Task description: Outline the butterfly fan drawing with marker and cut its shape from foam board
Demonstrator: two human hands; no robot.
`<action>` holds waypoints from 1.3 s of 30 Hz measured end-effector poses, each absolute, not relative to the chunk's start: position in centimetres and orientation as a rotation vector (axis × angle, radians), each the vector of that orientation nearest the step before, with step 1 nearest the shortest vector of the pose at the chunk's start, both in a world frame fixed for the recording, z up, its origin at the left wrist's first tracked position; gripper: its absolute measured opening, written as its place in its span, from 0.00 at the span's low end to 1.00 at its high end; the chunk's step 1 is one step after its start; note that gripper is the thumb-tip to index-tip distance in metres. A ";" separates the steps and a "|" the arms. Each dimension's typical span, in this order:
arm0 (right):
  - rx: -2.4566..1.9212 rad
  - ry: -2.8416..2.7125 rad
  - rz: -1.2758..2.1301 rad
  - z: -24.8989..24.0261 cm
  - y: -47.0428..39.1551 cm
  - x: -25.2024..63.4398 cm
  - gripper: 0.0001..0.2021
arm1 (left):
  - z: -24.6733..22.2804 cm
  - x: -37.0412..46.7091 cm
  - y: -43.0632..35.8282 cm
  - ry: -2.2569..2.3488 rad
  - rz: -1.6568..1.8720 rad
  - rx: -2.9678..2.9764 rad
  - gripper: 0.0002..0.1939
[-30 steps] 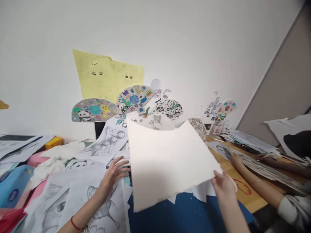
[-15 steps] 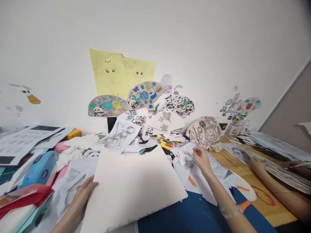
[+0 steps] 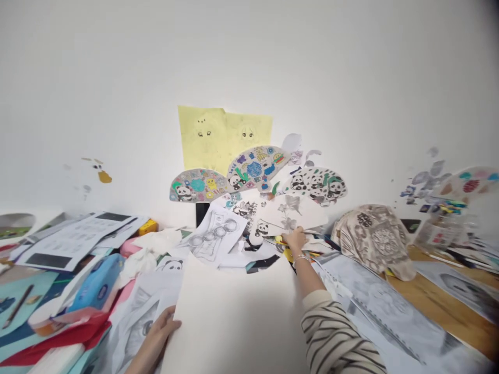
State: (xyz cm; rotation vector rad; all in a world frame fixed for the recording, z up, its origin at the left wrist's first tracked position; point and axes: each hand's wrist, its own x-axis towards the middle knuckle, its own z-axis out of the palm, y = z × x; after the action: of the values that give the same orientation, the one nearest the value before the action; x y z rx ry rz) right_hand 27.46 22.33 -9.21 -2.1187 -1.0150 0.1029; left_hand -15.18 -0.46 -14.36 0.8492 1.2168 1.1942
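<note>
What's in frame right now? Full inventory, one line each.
large blank white paper sheet: 1, white, front centre on the pile
yellow paper drawings: 2, yellow, taped on the wall
fan-shaped panda cutouts: 3, multicoloured, wall below the yellow sheets
pencil sketch sheets: many, grey-white, scattered across the table
patterned beige cap: 1, beige, right of centre
blue tissue pack: 1, blue, left
wooden table: 1, brown, bare at right
left hand: 1, fingers on the blank sheet's left edge
right hand: 1, striped sleeve, bracelet, reaching into the far clutter
</note>
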 end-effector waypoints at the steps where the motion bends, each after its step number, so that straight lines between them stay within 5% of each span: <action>1: -2.120 -0.987 0.093 -9.2 22.8 26.9 0.37 | -14.8 -15.2 -0.1 1.203 1.219 0.844 0.21; 13: -2.047 -1.129 -0.085 -5.9 15.7 26.2 0.38 | -13.5 -14.6 -1.4 1.132 1.056 0.846 0.29; 23: -1.818 -1.801 -0.136 -15.5 -9.2 18.4 0.29 | -14.3 -14.0 -2.2 1.108 1.012 0.830 0.29; 39: -1.891 -2.016 -0.327 -15.0 -11.3 13.9 0.26 | -13.5 -13.8 -2.9 1.185 1.000 0.882 0.26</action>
State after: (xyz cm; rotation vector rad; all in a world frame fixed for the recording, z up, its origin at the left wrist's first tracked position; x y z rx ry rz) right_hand 13.91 -11.32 -15.01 -1.8907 -2.0155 -0.3274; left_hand -13.76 -2.85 -13.47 0.8823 1.1854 1.0003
